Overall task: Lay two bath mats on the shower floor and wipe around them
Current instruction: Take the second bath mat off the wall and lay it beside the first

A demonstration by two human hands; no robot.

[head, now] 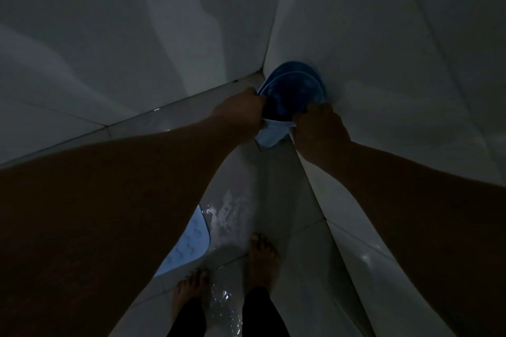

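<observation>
In a dim shower corner, I held a blue bath mat (294,90) up against the right wall, its rounded, dimpled top edge curling over and its paler lower edge hanging between my hands. My left hand (241,109) gripped its left side and my right hand (319,123) its right side, the fingers curled around the rubbery sheet. One more mat, pale blue with raised wavy marks (189,246), lay flat on the wet tiled floor (273,186) beside my left arm. My two bare feet (262,257) stood on the glossy tiles just beside it.
</observation>
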